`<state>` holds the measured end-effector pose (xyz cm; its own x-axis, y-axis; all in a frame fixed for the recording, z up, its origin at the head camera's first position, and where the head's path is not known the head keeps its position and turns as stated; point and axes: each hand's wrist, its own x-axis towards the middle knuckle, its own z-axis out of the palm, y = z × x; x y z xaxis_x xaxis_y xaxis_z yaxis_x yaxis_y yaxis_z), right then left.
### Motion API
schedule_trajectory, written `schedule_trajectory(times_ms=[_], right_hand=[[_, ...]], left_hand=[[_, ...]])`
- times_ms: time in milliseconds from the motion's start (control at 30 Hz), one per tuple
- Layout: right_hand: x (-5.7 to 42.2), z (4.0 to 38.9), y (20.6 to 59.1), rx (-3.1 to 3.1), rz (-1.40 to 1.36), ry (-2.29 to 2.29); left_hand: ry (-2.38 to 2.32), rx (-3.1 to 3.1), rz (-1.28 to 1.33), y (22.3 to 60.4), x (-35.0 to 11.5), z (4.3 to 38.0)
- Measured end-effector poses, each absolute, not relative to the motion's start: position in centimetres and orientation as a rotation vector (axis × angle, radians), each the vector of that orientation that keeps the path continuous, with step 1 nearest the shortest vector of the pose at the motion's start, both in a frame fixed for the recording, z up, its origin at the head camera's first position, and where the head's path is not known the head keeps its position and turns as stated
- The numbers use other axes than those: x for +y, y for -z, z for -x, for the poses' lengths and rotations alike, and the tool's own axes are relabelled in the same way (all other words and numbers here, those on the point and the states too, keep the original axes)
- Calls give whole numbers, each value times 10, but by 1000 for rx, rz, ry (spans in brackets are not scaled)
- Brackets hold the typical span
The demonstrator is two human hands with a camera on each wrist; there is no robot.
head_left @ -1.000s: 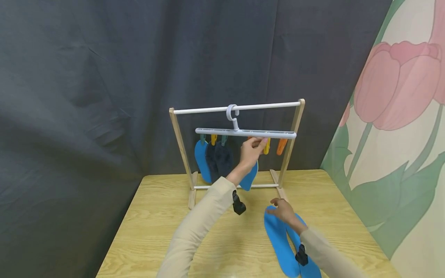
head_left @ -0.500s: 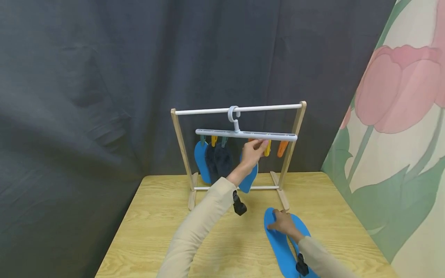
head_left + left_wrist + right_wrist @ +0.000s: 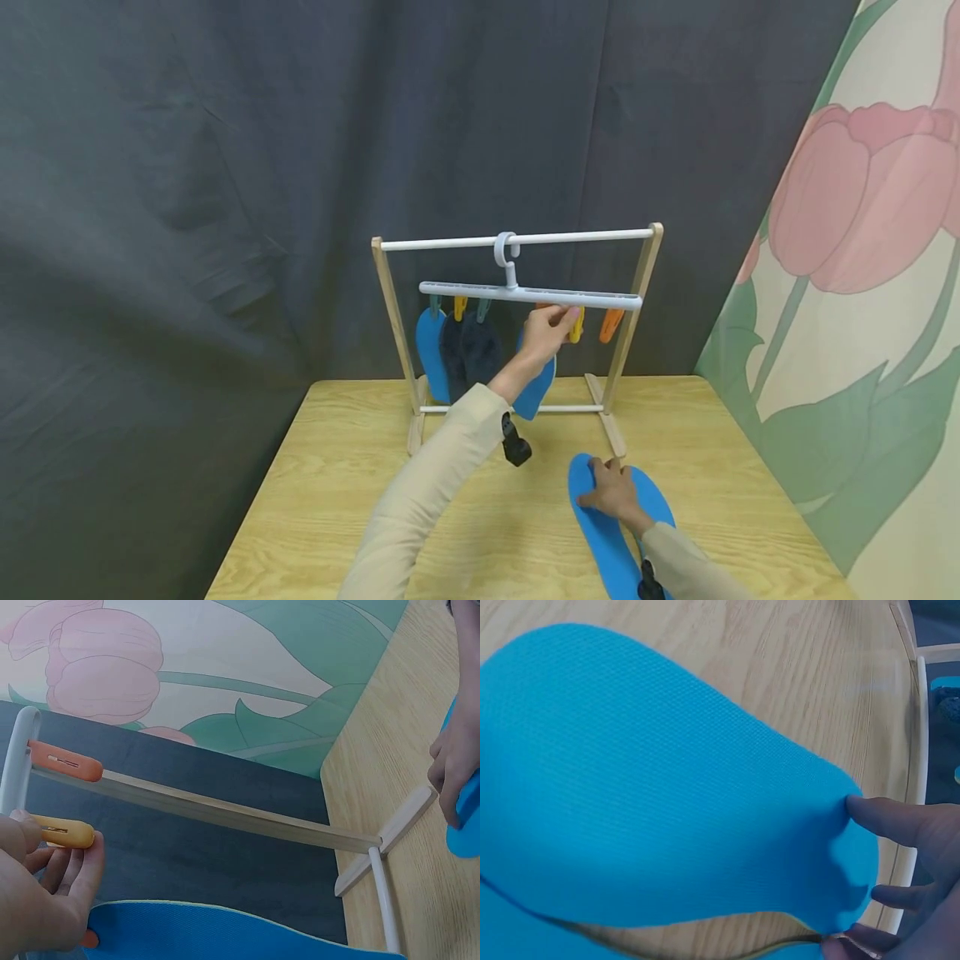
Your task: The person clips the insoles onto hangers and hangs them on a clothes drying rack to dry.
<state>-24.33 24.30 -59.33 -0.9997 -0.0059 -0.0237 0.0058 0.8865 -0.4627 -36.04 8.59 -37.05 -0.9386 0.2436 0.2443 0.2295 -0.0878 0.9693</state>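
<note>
In the head view my left hand (image 3: 542,340) pinches a yellow clothespin (image 3: 69,832) under the grey-white hanger (image 3: 525,294). Behind that hand hangs a blue insole (image 3: 536,387), its top hidden. On the table two blue insoles lie side by side; my right hand (image 3: 615,493) grips the far end of the left insole (image 3: 602,542). In the right wrist view, the thumb meets one edge of this insole (image 3: 667,780) and the fingertips the other side. The right insole (image 3: 652,500) passes partly under the hand and sleeve.
The hanger hooks over the rail of a wooden rack (image 3: 392,317). At its left, clothespins hold a blue insole (image 3: 431,354) and dark fuzzy insoles (image 3: 480,346). An orange clothespin (image 3: 611,325) hangs at the right end. A dark curtain (image 3: 225,208) stands behind the table.
My right hand has come down onto the narrow far end of the left table insole, its fingers closing in on the edges. My left hand stays at the yellow clothespin.
</note>
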Motion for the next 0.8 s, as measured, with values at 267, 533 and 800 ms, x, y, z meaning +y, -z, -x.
schedule_trajectory(times_ms=[267, 533, 800], right_hand=[[245, 243, 598, 3064, -2, 790], [246, 245, 599, 3012, -30, 925], [248, 252, 602, 2944, -168, 976]], left_hand=[[-2235, 2125, -541, 371, 87, 362], [-2242, 2107, -561, 372, 86, 363], [-2218, 2093, -614, 373, 83, 363]])
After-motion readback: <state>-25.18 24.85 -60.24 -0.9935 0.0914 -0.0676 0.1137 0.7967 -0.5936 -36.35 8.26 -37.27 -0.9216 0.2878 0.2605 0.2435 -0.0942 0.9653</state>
